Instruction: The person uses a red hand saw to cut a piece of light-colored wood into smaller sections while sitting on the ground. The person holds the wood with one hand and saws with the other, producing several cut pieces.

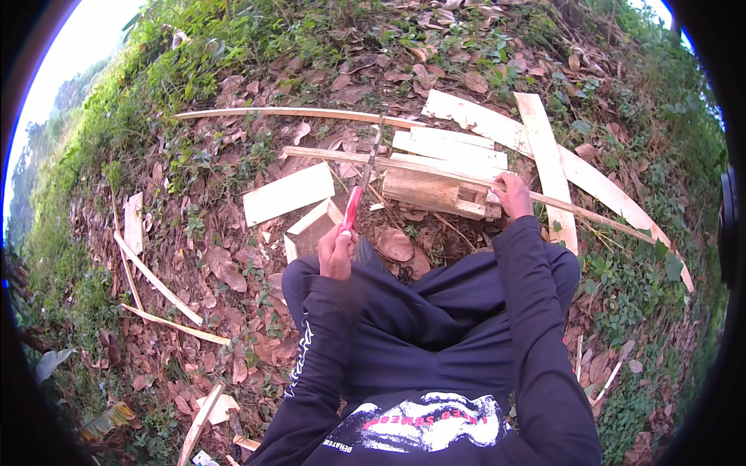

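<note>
My left hand (336, 253) is closed around the red handle of a hand saw (352, 210). Its narrow dark blade points away from me and crosses a long thin wooden strip (322, 154) near the strip's left part. Whether the teeth touch the wood I cannot tell. The strip lies across a squared wooden block (427, 190) in front of my crossed legs. Over the block's right end, my right hand (514, 196) grips the same strip, its fingers bent around it.
Pale boards (451, 147) lie just behind the block. A long plank (614, 190) and a crossing board (546, 159) are at right. A short flat board (287, 193) and a cut piece (315, 220) lie left. Thin offcuts (159, 279) rest among dry leaves. Green plants (194, 70) border the ground.
</note>
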`<action>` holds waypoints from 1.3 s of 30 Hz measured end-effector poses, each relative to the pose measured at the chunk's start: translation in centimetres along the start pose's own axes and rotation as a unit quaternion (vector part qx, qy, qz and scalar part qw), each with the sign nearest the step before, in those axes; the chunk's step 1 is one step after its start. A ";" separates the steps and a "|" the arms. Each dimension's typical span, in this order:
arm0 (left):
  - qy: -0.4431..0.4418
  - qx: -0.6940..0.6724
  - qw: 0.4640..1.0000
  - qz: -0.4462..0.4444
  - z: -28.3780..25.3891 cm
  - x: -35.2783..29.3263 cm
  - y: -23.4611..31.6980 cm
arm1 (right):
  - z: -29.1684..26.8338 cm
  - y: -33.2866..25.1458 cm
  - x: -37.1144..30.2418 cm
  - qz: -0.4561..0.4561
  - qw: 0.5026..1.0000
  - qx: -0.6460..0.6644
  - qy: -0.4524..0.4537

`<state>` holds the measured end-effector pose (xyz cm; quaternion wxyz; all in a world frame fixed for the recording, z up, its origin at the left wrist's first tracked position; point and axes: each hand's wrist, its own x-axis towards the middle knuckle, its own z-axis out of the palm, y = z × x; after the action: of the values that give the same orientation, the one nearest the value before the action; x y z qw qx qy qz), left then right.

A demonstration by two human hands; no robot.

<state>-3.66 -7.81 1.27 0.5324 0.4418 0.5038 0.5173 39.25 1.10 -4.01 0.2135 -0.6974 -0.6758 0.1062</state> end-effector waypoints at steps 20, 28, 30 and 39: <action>-0.007 -0.044 0.999 -0.026 -1.3 1.3 -0.1 | 7.6 -13.1 8.6 -0.036 0.998 0.048 -0.029; -0.005 -0.053 0.998 -0.039 -1.0 2.6 -0.2 | 12.6 -19.4 8.4 -0.111 0.980 -0.129 -0.104; -0.001 -0.059 0.998 -0.037 -1.6 2.8 -0.3 | 12.3 -20.3 8.3 -0.102 0.976 -0.123 -0.147; 0.005 -0.057 0.997 -0.055 -1.5 5.0 -0.4 | 15.3 -19.4 9.8 -0.087 0.979 -0.168 -0.075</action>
<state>-5.31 -2.95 0.34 0.5816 0.3797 0.4998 0.5174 15.75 13.03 -7.63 0.0506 -0.6523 -0.7559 0.0242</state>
